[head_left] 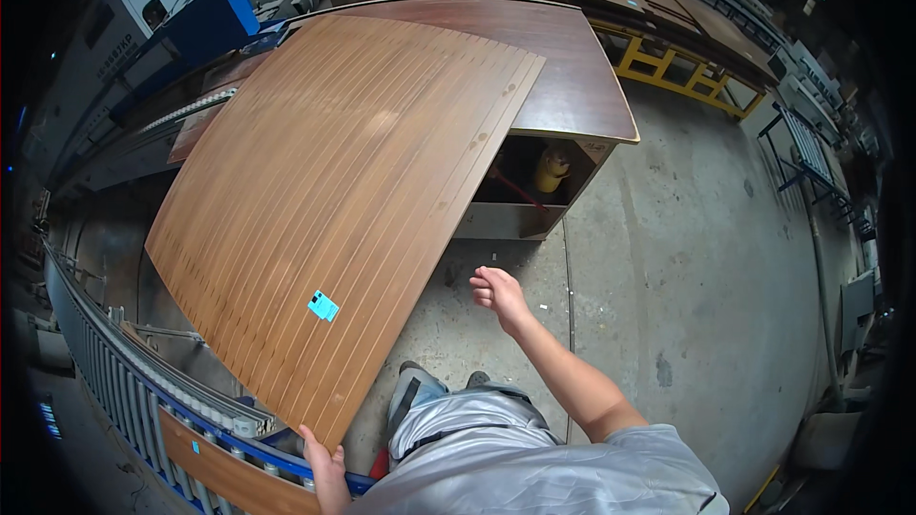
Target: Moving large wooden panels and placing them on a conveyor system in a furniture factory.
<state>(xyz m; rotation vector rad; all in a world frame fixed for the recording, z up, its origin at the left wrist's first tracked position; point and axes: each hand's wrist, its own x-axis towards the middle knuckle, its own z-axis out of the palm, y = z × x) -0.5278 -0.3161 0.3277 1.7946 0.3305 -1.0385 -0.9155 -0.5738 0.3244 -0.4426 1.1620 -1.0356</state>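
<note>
Your left hand (326, 465) grips the near corner of a grooved wood-grain panel (353, 181) lying across a reddish-brown workbench (582, 86); your right hand (500, 295), curled closed, looks empty beside it. Supporting the panel's long right edge should limit twisting.

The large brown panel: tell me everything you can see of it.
The large brown panel is a long, thin board that looks like wood or wood-effect sheet, crossed lengthwise by pale parallel lines, with a small light-blue label near its near end. Its far part lies over the dark reddish-brown tabletop; its near part juts out past it toward the person, whose left hand grips the near corner. Whether it touches the roller conveyor at left is unclear.
</note>
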